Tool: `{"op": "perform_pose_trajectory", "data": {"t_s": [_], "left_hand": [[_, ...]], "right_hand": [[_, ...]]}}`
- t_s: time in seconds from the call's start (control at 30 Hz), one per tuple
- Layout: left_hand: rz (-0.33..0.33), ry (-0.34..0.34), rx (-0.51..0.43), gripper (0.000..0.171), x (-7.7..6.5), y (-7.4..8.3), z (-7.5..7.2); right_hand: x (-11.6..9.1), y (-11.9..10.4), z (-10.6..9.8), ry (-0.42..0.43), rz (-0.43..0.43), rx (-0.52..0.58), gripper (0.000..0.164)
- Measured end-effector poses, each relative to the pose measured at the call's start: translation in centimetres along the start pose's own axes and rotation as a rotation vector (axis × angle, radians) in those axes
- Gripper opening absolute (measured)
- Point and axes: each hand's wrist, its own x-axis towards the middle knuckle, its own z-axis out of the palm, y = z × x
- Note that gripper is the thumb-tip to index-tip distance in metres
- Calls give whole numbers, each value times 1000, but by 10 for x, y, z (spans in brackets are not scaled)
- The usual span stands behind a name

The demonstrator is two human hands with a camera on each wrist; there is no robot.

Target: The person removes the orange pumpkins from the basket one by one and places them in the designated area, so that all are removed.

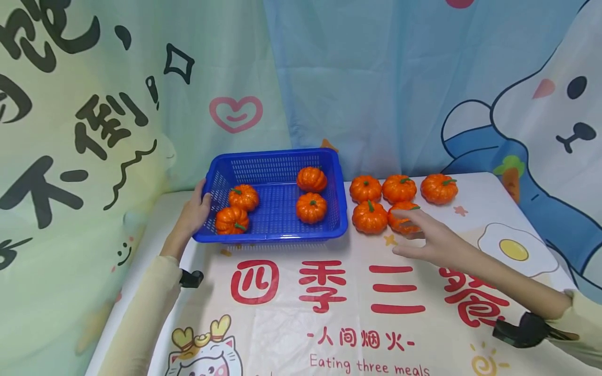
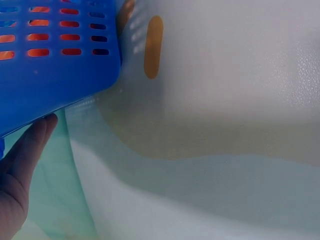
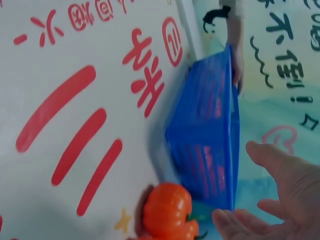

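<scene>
A blue plastic basket (image 1: 277, 237) stands on the table with two small orange pumpkins (image 1: 243, 198) at its left side and two more pumpkins (image 1: 311, 208) at its right. My left hand (image 1: 194, 209) holds the basket's left rim, thumb over the edge; in the left wrist view its fingers (image 2: 30, 150) lie along the outside of the rim. My right hand (image 1: 430, 235) is over the front pumpkin (image 1: 400, 222) of the group right of the basket and partly covers it. Its thumb and fingers are spread, with nothing between them.
Several pumpkins (image 1: 370, 217) stand in two rows just right of the basket, the far-right pumpkin (image 1: 439, 189) a little apart. A printed cloth (image 1: 282, 334) covers the table. Behind hangs a printed curtain (image 1: 338, 94), close to the basket's back edge.
</scene>
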Motion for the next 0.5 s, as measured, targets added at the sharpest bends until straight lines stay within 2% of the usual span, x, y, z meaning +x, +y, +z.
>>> {"op": "perform_pose_trajectory", "data": {"t_s": [0.23, 0.5], "left_hand": [[9, 8, 3, 59, 1, -2, 0], [8, 7, 9, 59, 0, -1, -1]], "right_hand": [[-1, -19, 9, -72, -10, 76, 71], [-3, -29, 19, -117, -87, 129, 65]]}}
